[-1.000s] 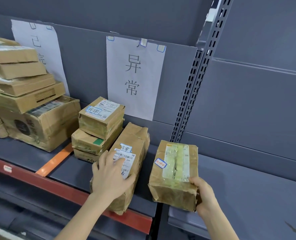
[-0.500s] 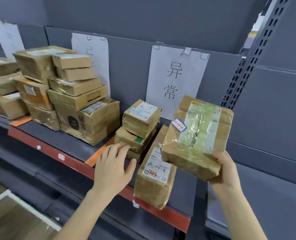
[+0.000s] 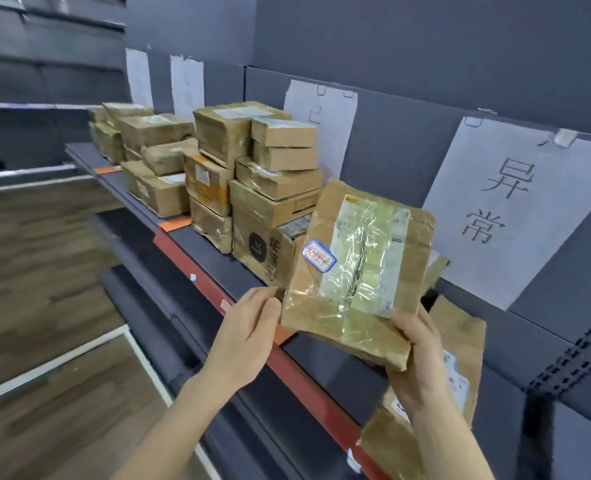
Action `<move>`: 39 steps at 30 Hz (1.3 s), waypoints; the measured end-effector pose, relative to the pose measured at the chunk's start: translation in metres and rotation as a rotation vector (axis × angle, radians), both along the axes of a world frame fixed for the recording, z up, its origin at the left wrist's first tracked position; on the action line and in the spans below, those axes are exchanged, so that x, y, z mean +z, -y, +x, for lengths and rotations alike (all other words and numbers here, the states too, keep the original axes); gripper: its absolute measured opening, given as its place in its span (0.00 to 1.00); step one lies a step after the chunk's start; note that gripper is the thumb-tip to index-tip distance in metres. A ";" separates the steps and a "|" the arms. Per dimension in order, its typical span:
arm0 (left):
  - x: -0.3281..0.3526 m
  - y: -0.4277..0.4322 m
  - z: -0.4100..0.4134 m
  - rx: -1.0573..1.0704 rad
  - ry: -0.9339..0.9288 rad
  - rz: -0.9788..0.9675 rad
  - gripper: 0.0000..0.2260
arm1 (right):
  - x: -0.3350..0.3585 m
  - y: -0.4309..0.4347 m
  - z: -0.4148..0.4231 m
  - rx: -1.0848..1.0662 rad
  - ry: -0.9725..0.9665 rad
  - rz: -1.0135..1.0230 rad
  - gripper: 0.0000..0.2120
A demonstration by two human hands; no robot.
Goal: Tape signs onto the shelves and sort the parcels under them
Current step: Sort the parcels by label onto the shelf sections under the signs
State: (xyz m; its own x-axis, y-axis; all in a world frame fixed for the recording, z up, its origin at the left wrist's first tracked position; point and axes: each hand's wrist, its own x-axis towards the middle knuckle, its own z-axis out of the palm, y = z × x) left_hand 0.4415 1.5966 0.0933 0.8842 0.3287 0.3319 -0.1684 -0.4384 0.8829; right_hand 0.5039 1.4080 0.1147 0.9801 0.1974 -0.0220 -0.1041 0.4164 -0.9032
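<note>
I hold up a brown taped parcel [image 3: 356, 271] with a small blue-bordered sticker in front of the shelf. My right hand [image 3: 422, 362] grips its lower right corner from beneath. The straight fingertips of my left hand [image 3: 245, 334] touch its lower left edge. Behind it, a white paper sign [image 3: 515, 209] with two handwritten characters is taped to the back panel. Another sign [image 3: 321, 123] hangs further left, partly hidden by stacked parcels [image 3: 270, 188]. Below my right hand, a long brown parcel [image 3: 460, 341] lies on the shelf.
The shelf has a red front edge [image 3: 197, 271] and orange divider strips [image 3: 174, 223]. More parcel stacks [image 3: 148, 150] and two more signs [image 3: 186, 84] fill its far left. A perforated upright [image 3: 581, 355] stands at the right. Wooden floor [image 3: 45, 271] lies to the left.
My right hand has lifted the parcel off the shelf and carried it left. My left hand left the long parcel and came up to the held one. My view swung left.
</note>
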 end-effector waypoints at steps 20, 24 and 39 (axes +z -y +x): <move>0.006 -0.267 0.057 0.300 -0.049 -0.620 0.29 | -0.015 -0.309 0.119 0.537 0.234 -0.288 0.08; -0.013 -0.314 0.062 0.399 -0.058 -0.678 0.21 | -0.035 -0.360 0.131 0.620 0.211 -0.389 0.08; -0.034 -0.545 0.134 0.237 -0.190 -0.881 0.16 | -0.070 -0.593 0.196 0.625 -0.057 -0.224 0.26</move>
State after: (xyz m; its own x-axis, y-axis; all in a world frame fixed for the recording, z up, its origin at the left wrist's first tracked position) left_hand 0.5759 2.1421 0.0596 0.7756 0.5722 -0.2666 0.0215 0.3981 0.9171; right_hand 0.6999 2.0010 0.0447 0.6787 0.7127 -0.1774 -0.3153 0.0646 -0.9468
